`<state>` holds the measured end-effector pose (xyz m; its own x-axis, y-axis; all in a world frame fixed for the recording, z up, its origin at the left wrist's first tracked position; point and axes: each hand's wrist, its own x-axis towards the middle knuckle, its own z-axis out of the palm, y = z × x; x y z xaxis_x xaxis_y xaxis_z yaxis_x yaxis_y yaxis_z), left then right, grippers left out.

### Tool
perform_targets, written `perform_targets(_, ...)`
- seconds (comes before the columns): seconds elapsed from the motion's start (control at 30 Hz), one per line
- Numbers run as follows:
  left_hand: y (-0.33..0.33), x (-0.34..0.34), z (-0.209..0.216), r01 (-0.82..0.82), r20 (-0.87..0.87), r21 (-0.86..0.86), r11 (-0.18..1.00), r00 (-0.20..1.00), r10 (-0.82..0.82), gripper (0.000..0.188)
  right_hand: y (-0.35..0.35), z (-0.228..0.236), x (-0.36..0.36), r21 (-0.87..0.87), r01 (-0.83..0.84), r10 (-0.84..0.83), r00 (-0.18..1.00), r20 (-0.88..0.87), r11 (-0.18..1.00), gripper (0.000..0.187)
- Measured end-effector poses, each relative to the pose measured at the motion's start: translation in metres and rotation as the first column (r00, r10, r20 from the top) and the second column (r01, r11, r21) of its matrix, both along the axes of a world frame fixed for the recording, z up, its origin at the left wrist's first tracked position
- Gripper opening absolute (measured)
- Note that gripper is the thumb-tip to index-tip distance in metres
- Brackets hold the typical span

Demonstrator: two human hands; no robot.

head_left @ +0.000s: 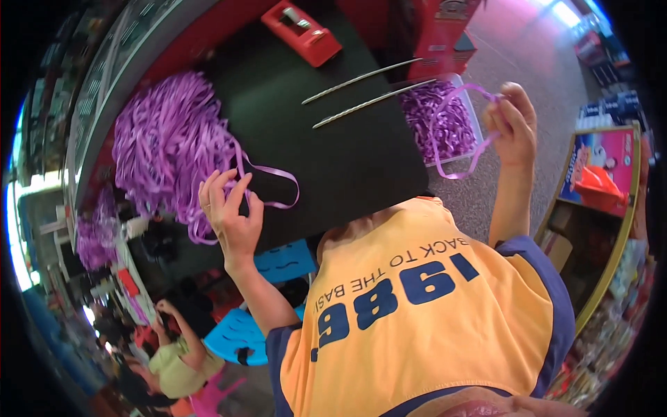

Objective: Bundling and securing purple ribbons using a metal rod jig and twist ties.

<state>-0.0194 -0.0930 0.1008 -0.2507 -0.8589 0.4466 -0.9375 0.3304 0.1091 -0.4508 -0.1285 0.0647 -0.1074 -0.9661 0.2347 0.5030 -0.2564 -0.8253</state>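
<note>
Left hand at purple ribbon pile
It curled loosely, grip unclear; the right hand pinched a ribbon loop.

Purple ribbons just beyond the left hand; a purple strip in the right hand; black table between them.

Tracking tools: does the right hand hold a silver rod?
No, the right hand holds purple ribbon; both rods lie on the black tabletop.

Red tape dispenser on black table
</note>
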Motion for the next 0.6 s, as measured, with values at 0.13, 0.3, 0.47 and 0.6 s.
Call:
perform_targets(0.13, -0.04, -0.096, 0.01, 0.363, -0.506, 0.05, 0.93, 0.813, -0.29, 0.028, -0.008, -0.001, 0.006, -0.047, -0.04, 0.038, 0.998, -0.042, 0.998, 0.022)
perform_targets(0.3, -0.075, -0.2, 0.021, 0.751, -0.884, 0.108, 0.652, 0.372, -0.282, 0.041, -0.017, 0.02, 0.023, -0.102, -0.297, 0.303, 0.952, 0.051, 0.95, 0.02)
perform_targets(0.47, -0.113, -0.234, -0.011, 0.907, -0.938, 0.266, 0.327, 0.322, -0.13, 0.027, -0.011, 0.016, 0.008, -0.063, -0.167, 0.171, 0.982, 0.075, 0.984, 0.019)
perform_targets(0.6, -0.13, -0.249, -0.027, 0.941, -0.962, 0.268, 0.204, 0.253, 0.099, 0.018, -0.003, 0.001, -0.021, 0.013, -0.036, 0.036, 0.999, -0.006, 0.999, 0.02)
